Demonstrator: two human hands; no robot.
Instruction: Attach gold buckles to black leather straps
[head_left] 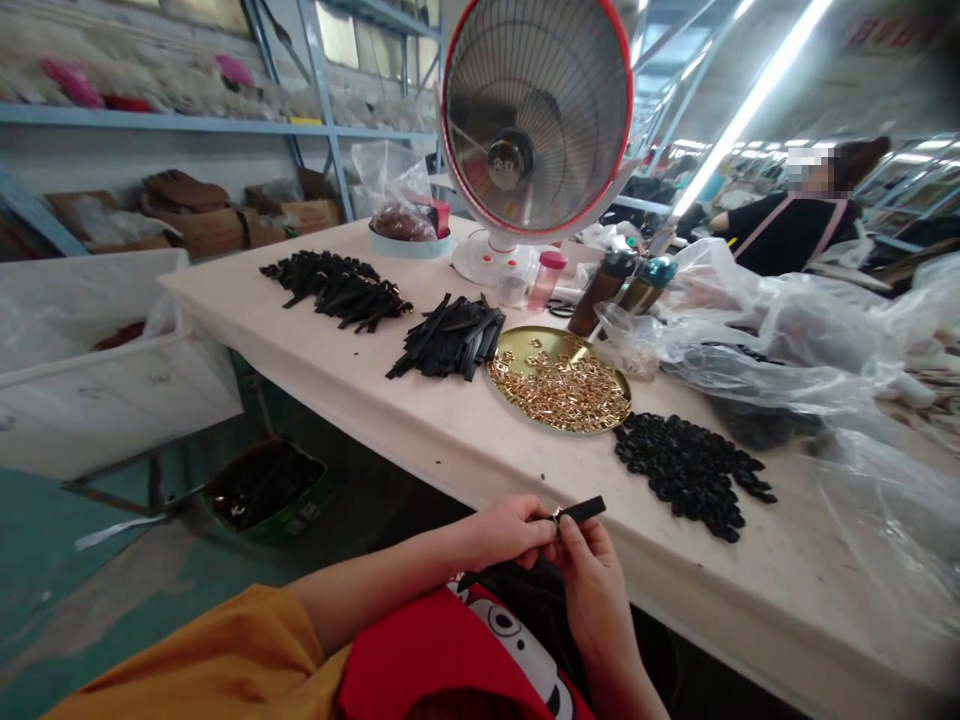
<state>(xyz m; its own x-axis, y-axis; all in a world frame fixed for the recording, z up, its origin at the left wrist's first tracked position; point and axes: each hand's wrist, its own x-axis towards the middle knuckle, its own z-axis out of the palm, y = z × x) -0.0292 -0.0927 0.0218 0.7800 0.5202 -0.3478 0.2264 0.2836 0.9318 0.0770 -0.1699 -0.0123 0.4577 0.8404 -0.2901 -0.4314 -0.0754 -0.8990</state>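
Observation:
My left hand (510,530) and my right hand (592,575) meet in front of my lap, both pinched on one short black strap (581,511) that carries a small gold metal piece at its near end. On the white table (315,350) ahead lie a pile of black straps (450,340), a round gold tray (525,345) of small gold fittings, and a heap of small black parts (686,470).
A second pile of black straps (337,285) lies farther left, and a red-rimmed heater dish (536,115) stands at the back. Bottles (600,290) and clear plastic bags (787,340) crowd the right. A green bin (262,490) sits on the floor. Another person (795,225) works at far right.

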